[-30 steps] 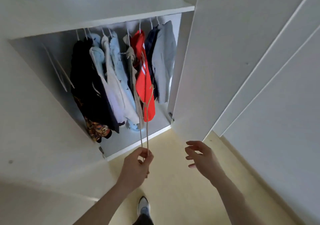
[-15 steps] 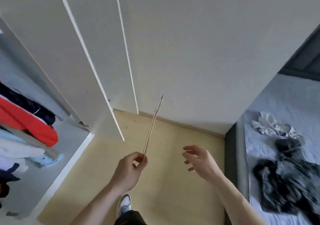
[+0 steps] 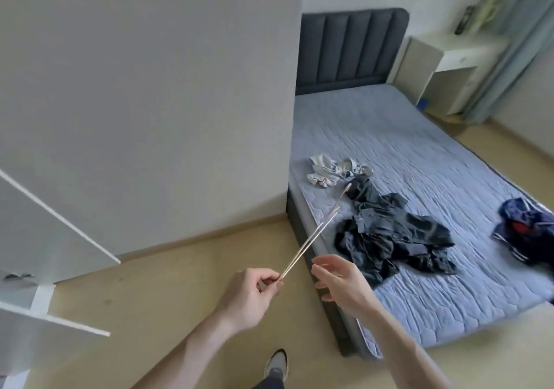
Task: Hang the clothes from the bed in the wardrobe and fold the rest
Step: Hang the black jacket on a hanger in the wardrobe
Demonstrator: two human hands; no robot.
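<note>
My left hand (image 3: 251,294) pinches the bottom of a thin pale hanger (image 3: 311,237) that slants up and right toward the bed (image 3: 419,155). Just to its right, my right hand (image 3: 341,283) is held open with spread fingers, holding nothing. On the blue quilted mattress lie a crumpled light grey garment (image 3: 332,171), a large dark grey-black garment (image 3: 389,233) near the bed's left edge, and a navy garment with red (image 3: 527,230) at the right. The wardrobe's white doors (image 3: 54,239) stand open at the far left.
A white wall panel (image 3: 150,89) fills the upper left. The dark padded headboard (image 3: 350,50) is behind the bed, with a white bedside cabinet (image 3: 440,68) and a pale curtain (image 3: 515,38) beyond. Yellow floor (image 3: 156,313) lies below, and my shoe (image 3: 275,364) shows at the bottom.
The view has swung right from the wardrobe's hanging clothes to the bed. My left hand still holds the hanger, now tilted toward the bed; my right hand stays open.
</note>
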